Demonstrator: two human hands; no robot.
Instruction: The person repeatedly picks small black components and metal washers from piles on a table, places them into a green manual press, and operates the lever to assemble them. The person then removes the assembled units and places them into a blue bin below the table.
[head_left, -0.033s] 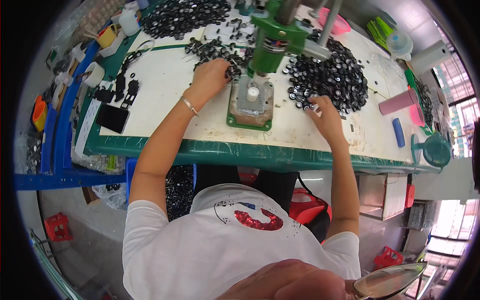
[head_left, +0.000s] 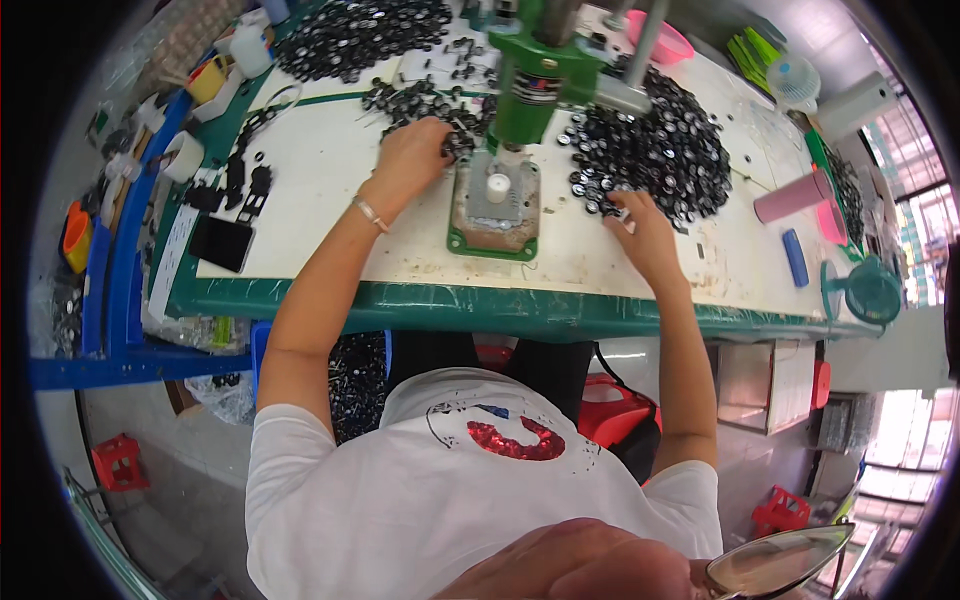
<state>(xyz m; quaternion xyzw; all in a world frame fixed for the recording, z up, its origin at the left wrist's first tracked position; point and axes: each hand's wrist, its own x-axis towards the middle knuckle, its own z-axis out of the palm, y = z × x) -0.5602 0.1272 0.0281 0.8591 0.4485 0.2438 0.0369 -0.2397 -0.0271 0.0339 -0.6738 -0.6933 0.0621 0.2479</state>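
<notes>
Picking up small black parts from both sides of the press looks to be the step in hand. At the left of the worktop [head_left: 290,200] lies a phone [head_left: 222,243], well apart from the hands. Next, the left hand [head_left: 413,158] curls its fingers at the near edge of a small heap [head_left: 415,100] of black parts; whether it grips one is hidden. The green press [head_left: 525,90] stands between the hands, a round white piece [head_left: 498,187] on its base. Beyond it, the right hand [head_left: 645,238] has thumb and fingers bent around the edge of a big pile [head_left: 660,150] of round parts; its grip I cannot tell. The next move probably calls for bringing one part from each side to the press.
</notes>
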